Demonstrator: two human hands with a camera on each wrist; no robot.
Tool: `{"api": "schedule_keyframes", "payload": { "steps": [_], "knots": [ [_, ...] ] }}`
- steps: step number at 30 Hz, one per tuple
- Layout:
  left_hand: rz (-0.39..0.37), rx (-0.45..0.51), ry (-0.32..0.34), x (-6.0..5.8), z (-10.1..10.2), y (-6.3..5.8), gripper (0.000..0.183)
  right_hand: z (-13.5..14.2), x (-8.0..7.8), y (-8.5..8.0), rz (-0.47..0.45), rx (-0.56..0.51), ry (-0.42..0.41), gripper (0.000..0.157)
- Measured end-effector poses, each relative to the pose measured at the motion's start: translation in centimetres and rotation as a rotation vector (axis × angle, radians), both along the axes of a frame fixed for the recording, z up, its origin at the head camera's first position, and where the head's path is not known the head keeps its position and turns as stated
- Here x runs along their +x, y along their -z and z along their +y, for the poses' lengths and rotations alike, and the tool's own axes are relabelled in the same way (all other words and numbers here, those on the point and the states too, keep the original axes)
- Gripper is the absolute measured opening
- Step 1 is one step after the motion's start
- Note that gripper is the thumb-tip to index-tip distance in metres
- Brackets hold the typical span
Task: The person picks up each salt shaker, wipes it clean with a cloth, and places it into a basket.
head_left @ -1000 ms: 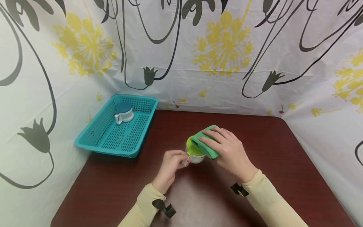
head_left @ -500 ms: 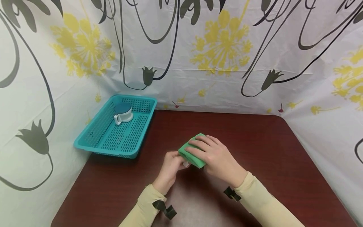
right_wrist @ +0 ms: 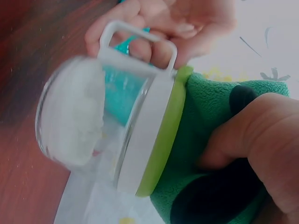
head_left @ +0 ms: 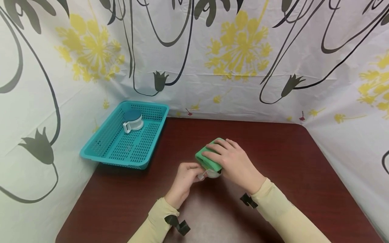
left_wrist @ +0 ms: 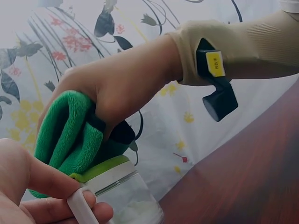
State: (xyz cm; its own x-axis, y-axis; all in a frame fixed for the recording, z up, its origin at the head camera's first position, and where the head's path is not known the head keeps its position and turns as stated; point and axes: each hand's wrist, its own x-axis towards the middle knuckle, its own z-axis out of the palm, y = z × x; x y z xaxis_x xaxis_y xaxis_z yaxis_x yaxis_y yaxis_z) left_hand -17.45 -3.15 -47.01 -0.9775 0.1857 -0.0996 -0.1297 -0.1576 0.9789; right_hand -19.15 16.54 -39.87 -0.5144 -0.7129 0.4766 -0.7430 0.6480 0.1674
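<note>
A small clear jar (right_wrist: 70, 112) with white contents has a white collar, a white loop handle (right_wrist: 110, 39) and a lime-green lid (right_wrist: 163, 144). My left hand (head_left: 186, 179) pinches the handle between thumb and fingers, and the jar is held tilted above the table. In my right hand (head_left: 237, 165) is a folded green cloth (head_left: 208, 160), gripped with the thumb below and the fingers over it. The cloth presses against the lid and hides most of it in the head view; the left wrist view shows the lid's edge (left_wrist: 105, 168) under the cloth.
At the back left of the dark red table (head_left: 258, 141) stands a turquoise perforated basket (head_left: 146, 152). Inside it sits a similar white-handled jar (head_left: 133, 121) with a blue lid. A patterned white curtain (head_left: 194, 60) closes off the back and sides.
My right hand has moved the cloth leftward and nearer over the lid, then slightly back up and right. The left hand keeps its hold on the handle, almost in place.
</note>
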Motion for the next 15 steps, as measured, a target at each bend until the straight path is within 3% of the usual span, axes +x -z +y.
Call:
{"api": "schedule_keyframes", "payload": {
  "steps": [9, 15],
  "knots": [
    [-0.010, 0.013, 0.024, 0.3, 0.1, -0.3, 0.014, 2.0, -1.7, 0.1, -0.009, -0.034, 0.117, 0.066],
    [-0.011, 0.016, 0.021, 0.4, 0.1, -0.2, 0.015, 2.5, -2.0, 0.5, 0.013, -0.059, 0.129, 0.066]
  ]
}}
